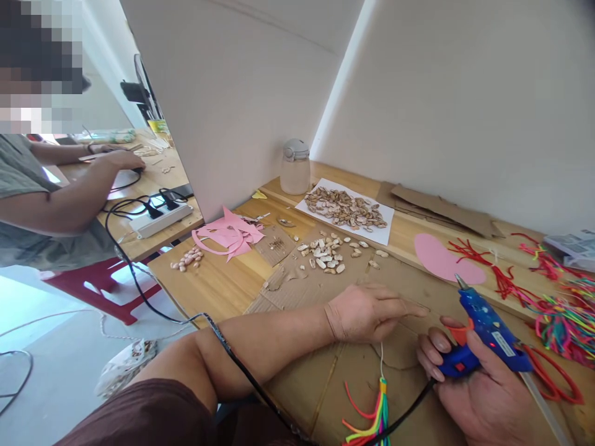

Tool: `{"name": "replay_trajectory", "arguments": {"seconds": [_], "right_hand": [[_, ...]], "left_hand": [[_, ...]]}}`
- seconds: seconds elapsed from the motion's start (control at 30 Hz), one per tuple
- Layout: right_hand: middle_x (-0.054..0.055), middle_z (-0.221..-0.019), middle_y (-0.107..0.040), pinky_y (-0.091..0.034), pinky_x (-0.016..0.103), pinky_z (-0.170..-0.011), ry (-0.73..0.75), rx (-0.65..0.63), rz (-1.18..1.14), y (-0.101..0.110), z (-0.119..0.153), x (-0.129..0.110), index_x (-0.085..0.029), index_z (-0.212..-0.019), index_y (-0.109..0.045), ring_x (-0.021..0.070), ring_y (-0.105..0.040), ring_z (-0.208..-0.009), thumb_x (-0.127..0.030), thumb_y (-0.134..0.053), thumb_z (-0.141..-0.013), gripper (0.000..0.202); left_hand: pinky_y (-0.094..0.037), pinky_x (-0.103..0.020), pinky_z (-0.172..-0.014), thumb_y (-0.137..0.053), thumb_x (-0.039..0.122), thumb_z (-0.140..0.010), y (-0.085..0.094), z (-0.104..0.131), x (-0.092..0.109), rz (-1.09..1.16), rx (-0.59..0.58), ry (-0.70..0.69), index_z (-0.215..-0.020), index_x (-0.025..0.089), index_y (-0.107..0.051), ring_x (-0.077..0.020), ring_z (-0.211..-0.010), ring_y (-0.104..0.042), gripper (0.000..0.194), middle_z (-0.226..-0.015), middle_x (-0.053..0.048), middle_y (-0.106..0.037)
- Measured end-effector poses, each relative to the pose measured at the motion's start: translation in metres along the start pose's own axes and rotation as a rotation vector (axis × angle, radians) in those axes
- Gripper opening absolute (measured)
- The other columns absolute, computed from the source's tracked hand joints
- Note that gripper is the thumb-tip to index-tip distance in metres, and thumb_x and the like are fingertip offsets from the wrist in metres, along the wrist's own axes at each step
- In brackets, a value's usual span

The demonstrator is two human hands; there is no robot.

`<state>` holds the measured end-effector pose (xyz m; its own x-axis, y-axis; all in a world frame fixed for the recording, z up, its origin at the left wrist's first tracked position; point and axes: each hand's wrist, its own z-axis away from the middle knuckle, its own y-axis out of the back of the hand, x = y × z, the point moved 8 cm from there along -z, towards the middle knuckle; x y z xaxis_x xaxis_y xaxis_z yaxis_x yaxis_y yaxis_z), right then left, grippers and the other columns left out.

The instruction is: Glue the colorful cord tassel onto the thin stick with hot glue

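In my right hand (483, 378) is a blue hot glue gun (493, 328) with an orange trigger and a small lit red light. Its nozzle points up and to the left, and a clear glue stick (546, 406) sticks out of its back. My left hand (367, 313) lies palm down over the brown cardboard (320, 378), fingers stretched to the right. What is under the palm is hidden. From below that hand a white string runs to a multicoloured tassel (382, 402). A pink paper oval (449, 259) lies beyond the gun's nozzle.
Peanut shells (325, 251) lie on the cardboard, with more on a white sheet (383, 229) near a jar (295, 167). Peanut kernels (187, 259) and pink paper scraps (230, 232) are leftward. Red scissors (553, 378) lie right. A black cord (237, 356) crosses my left arm. A co-worker (46, 192) sits left.
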<state>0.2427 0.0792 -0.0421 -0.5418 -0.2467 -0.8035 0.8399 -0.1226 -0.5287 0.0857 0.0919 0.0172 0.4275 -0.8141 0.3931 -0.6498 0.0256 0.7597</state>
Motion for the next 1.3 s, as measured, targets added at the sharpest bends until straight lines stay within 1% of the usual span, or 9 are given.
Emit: {"name": "replay_trajectory", "arguments": {"seconds": [0.13,0.23,0.33,0.43,0.6,0.87,1.07,1.17,1.3], "right_hand": [[0.001,-0.064,-0.048,-0.036,0.026,-0.039,-0.002,-0.006,-0.006,0.001,0.0,0.0,-0.026,-0.092,-0.069,0.0157,-0.047,-0.053,-0.038,-0.072,-0.077,0.019],[0.001,-0.065,-0.048,-0.037,0.026,-0.04,-0.001,-0.003,-0.011,0.001,0.0,0.0,-0.027,-0.092,-0.07,0.0156,-0.047,-0.054,-0.037,-0.071,-0.079,0.017],[0.001,-0.064,-0.048,-0.037,0.026,-0.04,0.0,-0.001,-0.007,0.0,0.0,0.0,-0.026,-0.091,-0.07,0.0149,-0.046,-0.053,-0.038,-0.073,-0.076,0.019],[0.0,-0.064,-0.048,-0.037,0.025,-0.04,0.003,-0.005,-0.004,-0.002,0.001,0.0,-0.025,-0.091,-0.07,0.0144,-0.047,-0.053,-0.039,-0.075,-0.074,0.022],[0.001,-0.065,-0.049,-0.037,0.024,-0.042,0.004,-0.034,-0.02,-0.005,0.003,-0.001,-0.024,-0.093,-0.07,0.0146,-0.05,-0.055,-0.038,-0.073,-0.077,0.021],[0.0,-0.066,-0.05,-0.038,0.024,-0.043,0.014,-0.066,-0.024,-0.005,0.003,0.0,-0.024,-0.094,-0.07,0.0142,-0.05,-0.056,-0.038,-0.073,-0.078,0.021],[0.001,-0.066,-0.051,-0.037,0.024,-0.043,0.014,-0.062,-0.037,-0.007,0.004,0.0,-0.023,-0.093,-0.071,0.014,-0.05,-0.055,-0.036,-0.072,-0.078,0.02],[0.001,-0.066,-0.051,-0.037,0.024,-0.043,0.005,-0.067,-0.045,-0.008,0.003,0.001,-0.023,-0.094,-0.07,0.0138,-0.05,-0.055,-0.035,-0.071,-0.079,0.019],[0.0,-0.067,-0.052,-0.037,0.023,-0.044,-0.012,-0.073,-0.064,-0.007,0.0,0.003,-0.023,-0.095,-0.071,0.0135,-0.05,-0.056,-0.035,-0.07,-0.08,0.019]], "left_hand": [[-0.05,-0.027,-0.1,-0.041,0.024,-0.103,0.001,-0.001,-0.001,0.029,0.016,0.006,-0.128,0.018,-0.064,-0.0146,-0.107,-0.067,0.034,-0.107,-0.007,-0.074],[-0.051,-0.027,-0.1,-0.041,0.025,-0.104,0.001,-0.002,-0.003,0.047,0.01,0.032,-0.126,0.019,-0.065,-0.014,-0.107,-0.068,0.033,-0.107,-0.006,-0.074],[-0.051,-0.026,-0.1,-0.043,0.024,-0.103,0.002,-0.002,-0.003,0.06,0.003,0.04,-0.126,0.019,-0.065,-0.0137,-0.108,-0.068,0.032,-0.109,-0.006,-0.074],[-0.05,-0.026,-0.1,-0.045,0.022,-0.102,0.003,-0.001,-0.003,0.069,0.028,0.025,-0.125,0.018,-0.066,-0.0139,-0.108,-0.068,0.031,-0.11,-0.007,-0.074],[-0.051,-0.026,-0.096,-0.045,0.02,-0.101,0.004,0.002,-0.002,0.084,0.075,-0.015,-0.123,0.015,-0.066,-0.0147,-0.103,-0.068,0.031,-0.106,-0.008,-0.074],[-0.051,-0.026,-0.093,-0.046,0.017,-0.098,0.003,0.002,-0.003,0.096,0.058,-0.01,-0.121,0.017,-0.066,-0.0151,-0.098,-0.068,0.03,-0.099,-0.006,-0.073],[-0.05,-0.025,-0.097,-0.046,0.014,-0.097,0.004,0.004,-0.003,0.127,0.069,-0.021,-0.121,0.017,-0.066,-0.0143,-0.102,-0.067,0.031,-0.106,-0.006,-0.074],[-0.05,-0.026,-0.096,-0.046,0.009,-0.095,0.003,0.004,-0.008,0.125,0.076,0.017,-0.124,0.016,-0.065,-0.0148,-0.104,-0.066,0.036,-0.109,-0.007,-0.073],[-0.049,-0.033,-0.101,-0.047,0.005,-0.089,0.012,0.004,-0.025,0.03,0.187,0.141,-0.125,0.015,-0.065,-0.0194,-0.11,-0.061,0.042,-0.118,-0.008,-0.07]]}}
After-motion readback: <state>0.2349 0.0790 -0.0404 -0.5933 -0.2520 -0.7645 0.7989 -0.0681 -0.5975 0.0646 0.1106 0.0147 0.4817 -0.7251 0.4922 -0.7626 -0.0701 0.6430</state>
